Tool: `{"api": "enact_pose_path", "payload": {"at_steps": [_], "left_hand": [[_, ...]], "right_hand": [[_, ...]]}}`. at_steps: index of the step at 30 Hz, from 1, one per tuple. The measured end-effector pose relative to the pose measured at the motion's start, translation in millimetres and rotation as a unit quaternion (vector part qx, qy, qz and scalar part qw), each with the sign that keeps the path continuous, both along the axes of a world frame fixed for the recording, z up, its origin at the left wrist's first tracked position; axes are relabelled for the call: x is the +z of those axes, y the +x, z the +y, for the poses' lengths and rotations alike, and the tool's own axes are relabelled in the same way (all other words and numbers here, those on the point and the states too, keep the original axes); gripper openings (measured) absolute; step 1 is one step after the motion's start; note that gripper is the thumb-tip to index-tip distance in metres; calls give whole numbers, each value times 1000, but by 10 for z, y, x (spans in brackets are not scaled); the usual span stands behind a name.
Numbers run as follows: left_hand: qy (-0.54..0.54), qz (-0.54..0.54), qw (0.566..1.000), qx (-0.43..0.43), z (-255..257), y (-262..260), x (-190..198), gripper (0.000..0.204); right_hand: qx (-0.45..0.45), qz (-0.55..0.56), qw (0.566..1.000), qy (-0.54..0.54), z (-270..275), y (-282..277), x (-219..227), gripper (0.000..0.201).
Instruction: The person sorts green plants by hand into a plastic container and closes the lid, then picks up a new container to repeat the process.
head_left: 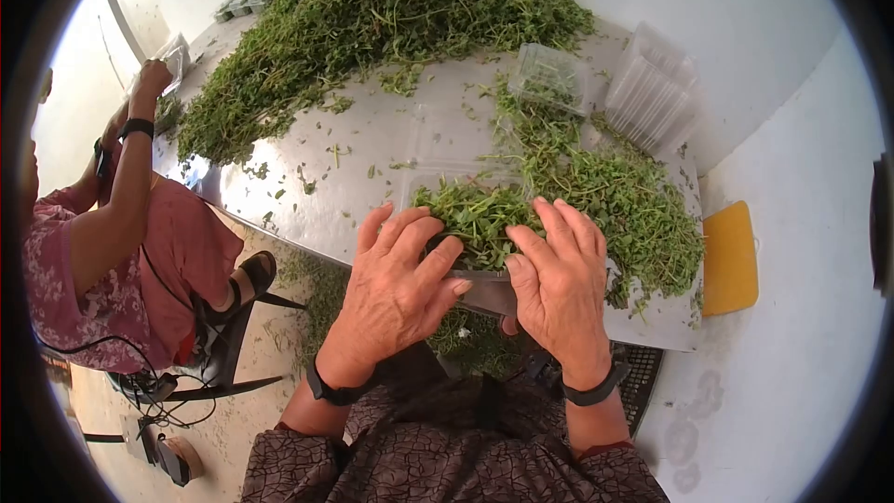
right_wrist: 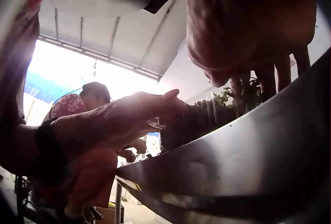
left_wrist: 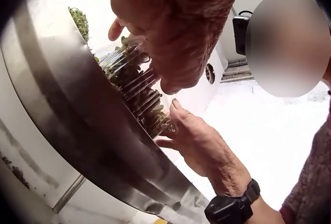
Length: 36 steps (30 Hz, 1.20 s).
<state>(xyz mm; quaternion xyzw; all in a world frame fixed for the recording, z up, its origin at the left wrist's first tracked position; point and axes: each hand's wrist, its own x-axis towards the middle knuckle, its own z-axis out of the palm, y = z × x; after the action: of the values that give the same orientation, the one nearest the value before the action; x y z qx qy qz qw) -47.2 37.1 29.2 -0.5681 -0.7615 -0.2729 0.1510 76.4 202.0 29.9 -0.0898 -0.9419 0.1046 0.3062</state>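
Observation:
A clear plastic clamshell box [head_left: 477, 274] sits at the table's near edge, heaped with leafy green sprigs [head_left: 477, 216]. Its see-through lid [head_left: 447, 144] is flipped back onto the tabletop. My left hand [head_left: 399, 270] lies over the box's left side, fingers slightly bent and fingertips against the greens. From the right, my right hand [head_left: 563, 284] presses the sprigs with its fingers extended, thumb by the near rim. Stems and leaves show through the ribbed box wall [left_wrist: 137, 81] in the left wrist view. Fingertips of both hands are partly hidden among the leaves.
Loose greens [head_left: 643, 224] spread right of the box, below a stack of nested clear boxes [head_left: 654, 88] and another box [head_left: 549, 77]. A large heap of greens [head_left: 391, 9] covers the table's far side. Another person [head_left: 121, 233] sits at left. A yellow board [head_left: 730, 258] stands at right.

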Motion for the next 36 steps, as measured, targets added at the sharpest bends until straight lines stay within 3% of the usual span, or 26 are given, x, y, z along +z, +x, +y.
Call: {"api": "enact_pose_path", "payload": {"at_steps": [6, 8, 14, 28, 36], "left_hand": [[6, -15, 1000, -18, -47, -49, 28, 34], [56, -19, 998, -34, -69, -43, 52, 36], [-1, 44, 998, -36, 58, 0, 116, 42], [-1, 8, 997, -71, -208, 141, 155, 45], [37, 37, 997, -59, -155, 141, 95, 47]], "right_hand": [[5, 12, 999, -38, -4, 2, 15, 31], [19, 18, 998, -57, -8, 11, 22, 32], [59, 38, 995, -68, -103, 47, -70, 40], [98, 32, 992, -74, -230, 267, -9, 34], [86, 43, 995, 0, -163, 161, 130, 37]]}}
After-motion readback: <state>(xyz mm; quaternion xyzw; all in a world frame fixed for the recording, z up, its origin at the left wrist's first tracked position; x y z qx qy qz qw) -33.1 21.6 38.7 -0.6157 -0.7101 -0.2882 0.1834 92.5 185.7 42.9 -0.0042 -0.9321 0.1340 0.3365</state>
